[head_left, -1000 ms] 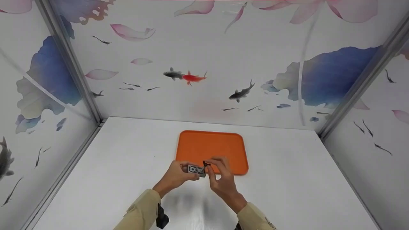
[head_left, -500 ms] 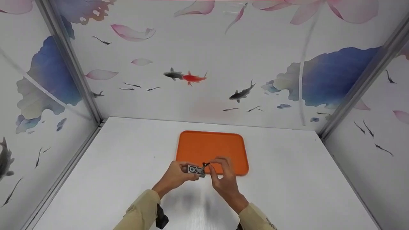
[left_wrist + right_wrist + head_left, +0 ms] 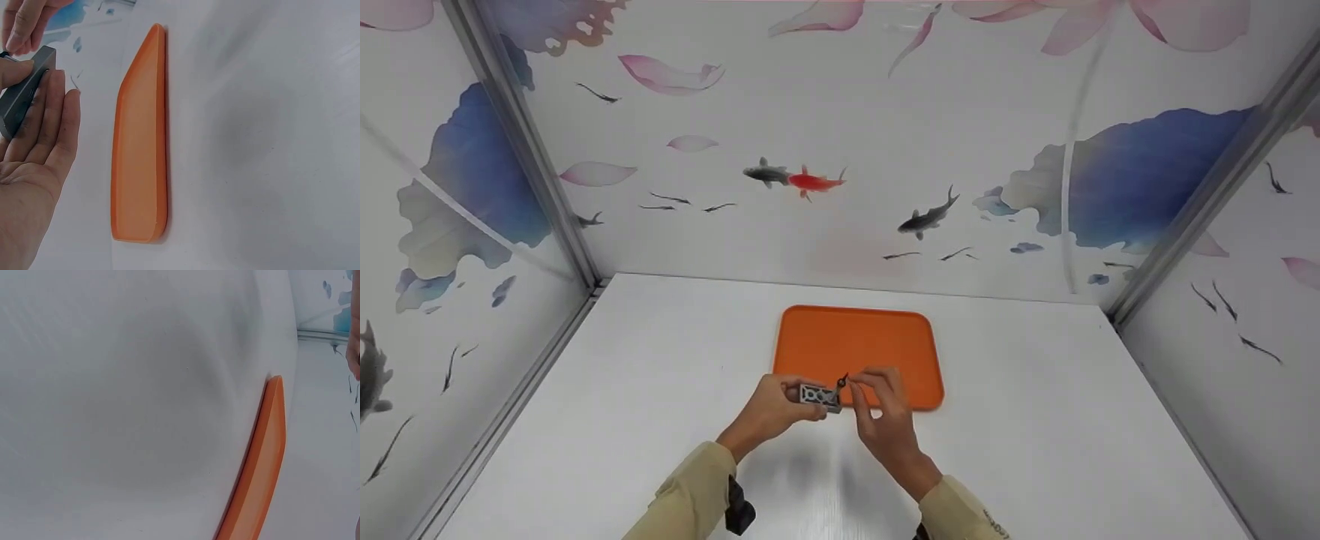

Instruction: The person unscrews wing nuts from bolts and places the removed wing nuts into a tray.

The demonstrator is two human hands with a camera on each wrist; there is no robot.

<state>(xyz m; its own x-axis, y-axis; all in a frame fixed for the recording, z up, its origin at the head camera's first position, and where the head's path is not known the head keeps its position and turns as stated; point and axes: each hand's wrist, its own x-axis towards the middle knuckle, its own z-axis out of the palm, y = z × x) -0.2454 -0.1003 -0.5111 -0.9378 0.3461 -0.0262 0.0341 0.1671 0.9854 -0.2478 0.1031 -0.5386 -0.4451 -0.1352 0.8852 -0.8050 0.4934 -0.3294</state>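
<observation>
My left hand [image 3: 772, 407] grips a small grey oblong block [image 3: 812, 394] with dark round openings on the side turned toward me. In the left wrist view, the block [image 3: 25, 95] lies across the fingers, its smooth grey side showing and my thumb on it. At its right end a small black piece [image 3: 842, 382] sticks up on a short stem. The thumb and forefinger of my right hand [image 3: 891, 427] pinch at this piece; its exact kind is too small to tell. In the right wrist view only a sliver of a hand [image 3: 354, 349] shows.
An orange rectangular tray [image 3: 855, 341] with a raised rim lies flat on the white table [image 3: 675, 352], just beyond and below both hands. White panels printed with fish and petals enclose the table at the back [image 3: 840, 232] and sides.
The small black piece has turned, its tip now pointing up rather than to the right. My right fingers have shifted slightly with it; the left hand and block stay almost still.
</observation>
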